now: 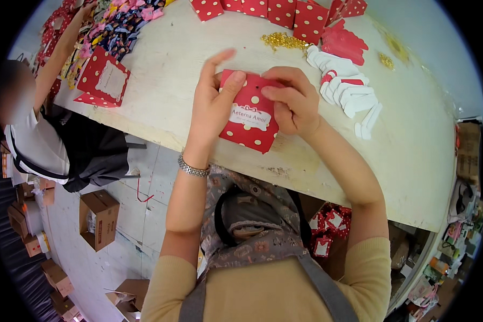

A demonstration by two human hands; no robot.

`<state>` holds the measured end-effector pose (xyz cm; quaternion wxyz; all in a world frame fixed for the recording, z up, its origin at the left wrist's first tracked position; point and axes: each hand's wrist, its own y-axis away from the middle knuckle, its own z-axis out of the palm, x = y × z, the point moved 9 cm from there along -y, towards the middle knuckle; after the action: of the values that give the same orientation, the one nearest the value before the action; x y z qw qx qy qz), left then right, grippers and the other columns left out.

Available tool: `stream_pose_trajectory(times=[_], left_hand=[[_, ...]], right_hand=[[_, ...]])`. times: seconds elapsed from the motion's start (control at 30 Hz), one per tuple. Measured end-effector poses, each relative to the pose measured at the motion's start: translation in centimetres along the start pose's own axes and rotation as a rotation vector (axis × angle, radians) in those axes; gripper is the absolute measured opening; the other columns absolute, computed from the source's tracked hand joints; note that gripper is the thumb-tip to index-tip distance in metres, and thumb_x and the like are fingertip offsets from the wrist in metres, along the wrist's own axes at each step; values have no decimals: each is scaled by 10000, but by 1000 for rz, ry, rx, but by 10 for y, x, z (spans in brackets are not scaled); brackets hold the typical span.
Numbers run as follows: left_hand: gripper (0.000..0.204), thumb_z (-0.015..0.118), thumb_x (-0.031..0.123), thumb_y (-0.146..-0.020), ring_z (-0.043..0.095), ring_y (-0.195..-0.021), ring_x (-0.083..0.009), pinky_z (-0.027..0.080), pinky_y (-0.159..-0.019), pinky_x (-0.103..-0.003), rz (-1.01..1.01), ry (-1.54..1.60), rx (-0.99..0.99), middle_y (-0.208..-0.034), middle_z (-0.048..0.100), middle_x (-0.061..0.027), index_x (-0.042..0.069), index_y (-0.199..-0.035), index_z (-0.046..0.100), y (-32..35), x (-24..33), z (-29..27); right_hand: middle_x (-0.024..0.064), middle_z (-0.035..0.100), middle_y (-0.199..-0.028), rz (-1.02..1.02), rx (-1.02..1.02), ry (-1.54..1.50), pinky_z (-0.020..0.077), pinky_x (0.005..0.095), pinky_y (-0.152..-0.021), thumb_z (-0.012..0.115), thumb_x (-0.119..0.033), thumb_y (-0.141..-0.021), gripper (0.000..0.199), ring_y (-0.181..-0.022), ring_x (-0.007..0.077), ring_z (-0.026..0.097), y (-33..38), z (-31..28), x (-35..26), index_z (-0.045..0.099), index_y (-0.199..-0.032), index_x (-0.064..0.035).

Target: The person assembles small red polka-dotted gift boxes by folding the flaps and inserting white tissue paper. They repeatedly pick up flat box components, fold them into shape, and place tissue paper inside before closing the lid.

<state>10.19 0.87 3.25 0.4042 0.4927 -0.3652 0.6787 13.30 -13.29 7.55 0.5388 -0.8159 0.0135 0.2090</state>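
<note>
A red card with cream polka dots and a white printed label (pixel 250 117) is held upright over the near edge of the table. My left hand (pixel 214 99) grips its upper left side, thumb lying on the front and index finger raised. At the upper right corner, my right hand (pixel 295 99) has its fingers curled, with thumb and index finger at the card's top edge. Close to those fingertips a small dark hole (pixel 257 86) shows in the card. Whether a small thing sits between the right fingers cannot be made out.
On the pale table (pixel 413 155) lie gold-coloured fasteners (pixel 284 41), white tags (pixel 349 88), red cut pieces (pixel 344 44) and standing dotted cards (pixel 308 21). Leftward are another dotted card (pixel 108 78), a colourful bow pile (pixel 123 27) and a co-worker (pixel 37 129). Cardboard boxes (pixel 99 220) stand on the floor.
</note>
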Motion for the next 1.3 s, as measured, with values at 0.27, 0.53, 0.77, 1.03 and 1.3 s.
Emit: stream_pose_trajectory(times=[0.27, 0.53, 0.77, 1.03, 1.3], left_hand=[[224, 577, 211, -936, 552, -704, -60, 462, -633, -221, 125, -228, 43, -776, 637, -23, -7, -964, 622, -2, -4, -10], [240, 586, 185, -915, 548, -966, -200, 451, -796, -306, 649, -820, 280, -1063, 587, -133, -15, -1047, 576, 5, 49, 5], [302, 642, 96, -854, 565, -983, -250, 472, -820, -348, 411, -739, 196, -1082, 586, -150, -30, -1122, 579, 50, 46, 30], [165, 621, 63, -889, 574, -816, -75, 464, -740, -199, 395, -558, 270, -928, 657, -53, -30, -1022, 648, 17, 33, -30], [169, 624, 44, -888, 570, -857, -92, 464, -756, -205, 402, -535, 147, -984, 630, -63, -24, -1041, 605, 17, 34, -22]], right_hand=[[96, 636, -1089, 893, 185, -324, 476, 246, -756, 581, -254, -934, 299, -847, 95, 568, 26, 1, 40, 633, -1060, 12], [82, 649, -679, 657, -95, 247, 461, 311, -507, 575, -286, -909, 305, -546, 184, 588, 17, -2, 35, 644, -958, 7], [162, 627, -958, 326, -61, 237, 473, 405, -825, 597, -175, -825, 256, -981, 299, 582, 16, 36, -39, 594, -1041, -38], [141, 627, -937, 836, -75, 1046, 507, 384, -712, 716, -210, -768, 232, -904, 287, 591, 81, -145, -6, 672, -929, -48], [130, 681, -810, 1319, -109, 1158, 520, 373, -706, 665, -211, -810, 227, -736, 287, 657, 134, -224, -14, 706, -938, -28]])
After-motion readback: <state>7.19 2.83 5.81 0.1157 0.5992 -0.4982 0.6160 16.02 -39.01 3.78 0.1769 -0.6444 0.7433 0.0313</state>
